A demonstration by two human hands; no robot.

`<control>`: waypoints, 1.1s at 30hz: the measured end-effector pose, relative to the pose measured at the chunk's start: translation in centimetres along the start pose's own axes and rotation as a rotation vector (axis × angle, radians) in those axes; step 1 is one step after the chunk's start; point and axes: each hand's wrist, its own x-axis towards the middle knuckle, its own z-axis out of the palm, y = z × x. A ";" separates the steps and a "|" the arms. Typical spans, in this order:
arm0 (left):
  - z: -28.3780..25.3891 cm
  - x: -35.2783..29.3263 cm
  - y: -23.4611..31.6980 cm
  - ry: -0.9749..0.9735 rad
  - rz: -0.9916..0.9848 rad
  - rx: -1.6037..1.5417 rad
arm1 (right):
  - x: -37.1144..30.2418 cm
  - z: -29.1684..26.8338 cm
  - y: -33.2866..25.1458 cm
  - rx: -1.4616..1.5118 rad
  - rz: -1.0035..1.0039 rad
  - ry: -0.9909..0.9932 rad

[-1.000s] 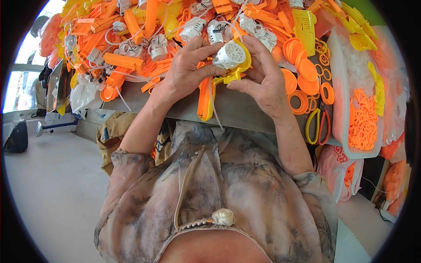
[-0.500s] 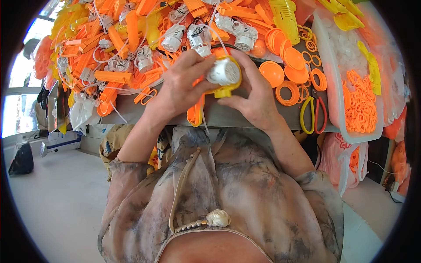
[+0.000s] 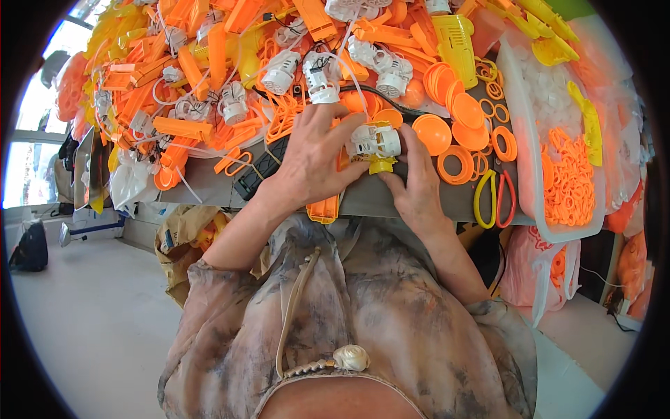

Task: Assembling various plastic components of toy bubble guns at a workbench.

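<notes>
Apparently, the left hand [image 3: 314, 159] gripped the white unit [image 3: 377, 142] against its yellow shell [image 3: 382, 165], over the table [image 3: 373, 199]; the right hand's [image 3: 419, 192] fingers curved close beside, contact unclear. A slackened left grip might have let the unit tip out.

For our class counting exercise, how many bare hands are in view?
2: the left hand, holding the white-and-yellow part, and the right hand, at that part's right side.
</notes>
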 end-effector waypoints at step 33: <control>2.3 -4.3 1.2 0.086 -0.076 -0.049 | -7.1 -4.6 -2.4 0.255 0.228 -0.640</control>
